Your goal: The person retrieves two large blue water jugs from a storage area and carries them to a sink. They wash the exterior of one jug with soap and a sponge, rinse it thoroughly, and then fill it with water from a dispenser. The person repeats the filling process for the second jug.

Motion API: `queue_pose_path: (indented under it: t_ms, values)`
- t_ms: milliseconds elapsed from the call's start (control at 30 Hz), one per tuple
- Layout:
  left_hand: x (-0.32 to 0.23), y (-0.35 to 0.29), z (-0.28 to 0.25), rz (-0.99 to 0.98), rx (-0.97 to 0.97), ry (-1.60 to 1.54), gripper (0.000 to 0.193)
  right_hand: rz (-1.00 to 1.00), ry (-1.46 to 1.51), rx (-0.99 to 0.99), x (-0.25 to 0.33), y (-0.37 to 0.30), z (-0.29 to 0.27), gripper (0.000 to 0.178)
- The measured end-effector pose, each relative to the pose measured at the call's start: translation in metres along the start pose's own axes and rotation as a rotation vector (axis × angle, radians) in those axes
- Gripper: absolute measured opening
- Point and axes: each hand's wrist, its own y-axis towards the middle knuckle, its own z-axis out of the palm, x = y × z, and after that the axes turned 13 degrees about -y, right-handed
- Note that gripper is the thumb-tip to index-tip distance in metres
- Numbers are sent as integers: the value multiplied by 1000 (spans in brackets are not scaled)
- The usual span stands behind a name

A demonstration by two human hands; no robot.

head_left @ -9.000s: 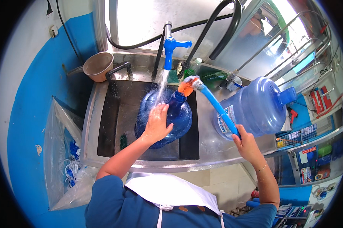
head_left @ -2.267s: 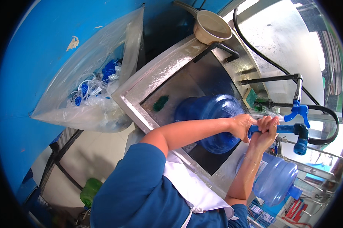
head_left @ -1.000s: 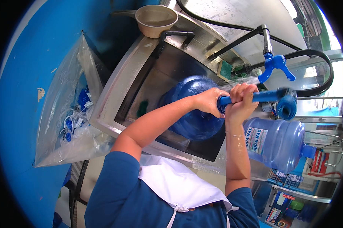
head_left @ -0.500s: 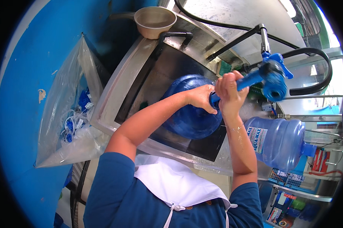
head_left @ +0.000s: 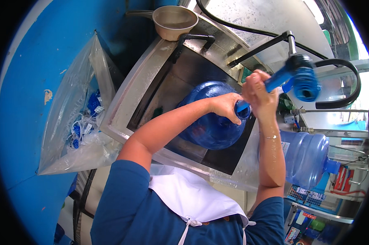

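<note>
The large blue water jug (head_left: 211,118) lay tilted in the steel sink (head_left: 127,102), its long axis running from its rounded base at about eight o'clock to its neck at two o'clock, where the mouth pointed up toward the tap. The left hand (head_left: 225,107) was curled around the neck, fingers wrapped and gripping it just below the opening. The right hand (head_left: 258,92) was closed in a fist around the blue handle of a long brush (head_left: 292,75), whose shaft ran from the jug's mouth out toward two o'clock; its round blue head was blurred, so its exact shape could not be told. The two hands sat just beside each other, nearly touching.

At four o'clock from the sink a second blue jug (head_left: 307,157) lay on its side on the wet steel counter, neck pointing to three o'clock, with a pale rectangular label on the end nearest the sink. At nine o'clock a clear plastic bag (head_left: 80,122) hung against the blue wall (head_left: 25,102), holding blue and white caps and seals. A tan bowl (head_left: 174,18) sat at twelve o'clock on the sink's far corner, beside a black pipe. A black hose (head_left: 344,87) looped at two o'clock near a metal tap. Shelves with small coloured packages, possibly boxes, showed at four o'clock. The person wore a blue shirt and a white apron (head_left: 192,196).
</note>
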Motion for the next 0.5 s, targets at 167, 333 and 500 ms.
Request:
queue_pose_path:
  t_ms: [167,333,500]
  values:
    - [1,2,-1,12,-7,48,48,128,31,-34,-2,2,4,38]
    - [7,7,2,43,30,-6,48,-149,162,9,2,-3,-7,37]
    - [5,12,-5,-61,52,144,52,124,75,89,-10,-1,-14,35]
